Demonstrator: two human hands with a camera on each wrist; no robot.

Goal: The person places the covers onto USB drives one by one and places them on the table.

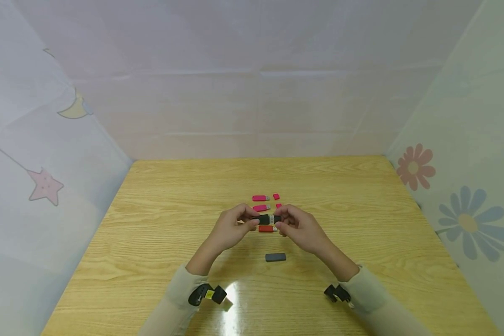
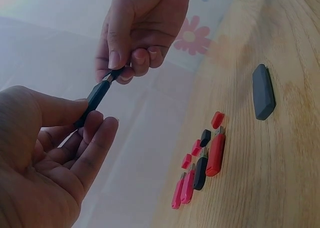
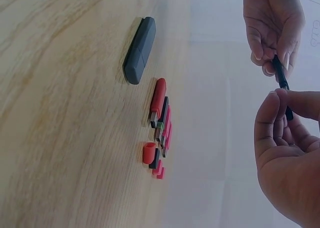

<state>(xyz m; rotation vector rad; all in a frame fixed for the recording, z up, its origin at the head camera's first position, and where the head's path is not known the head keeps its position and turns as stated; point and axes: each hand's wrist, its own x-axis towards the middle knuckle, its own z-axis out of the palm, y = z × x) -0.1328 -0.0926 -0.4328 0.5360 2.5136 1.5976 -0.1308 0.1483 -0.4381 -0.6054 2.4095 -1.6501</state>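
Black stick (image 1: 263,219), a USB drive by its metal plug (image 1: 271,219), is held up above the tabletop (image 1: 151,233), between two hands. Left hand (image 1: 231,227): thumb and fingertips pinch the stick's body; the other fingers loosely bent. Right hand (image 1: 301,228): thumb and forefinger pinch a small black cap (image 2: 116,72) at the plug end, mostly covered by the fingers. A length of plug shows bare between body and cap; whether the cap touches the plug cannot be told. Below, on the tabletop, a tight row of uncapped sticks, plugs all toward the person's right. Order from the far side: two pink sticks (image 1: 260,208), a second black stick (image 2: 200,173), a red stick (image 1: 266,228). The second black one is hidden in the head view but plain in both wrist views. Just past the plugs, a matching line of loose caps: two pink caps (image 1: 276,196), another black cap (image 2: 205,137), a red cap (image 2: 217,119). Nearer the person, apart from the row, a grey stick (image 1: 275,257) lies flat, no plug showing, a seam across it. Both forearms in pale sleeves (image 1: 367,289), a dark device (image 1: 206,294) at each wrist. Around the tabletop, pale sheeting (image 1: 252,112); flowers (image 1: 468,223) on the right side, star (image 1: 45,186) and moon (image 1: 74,108) on the left.
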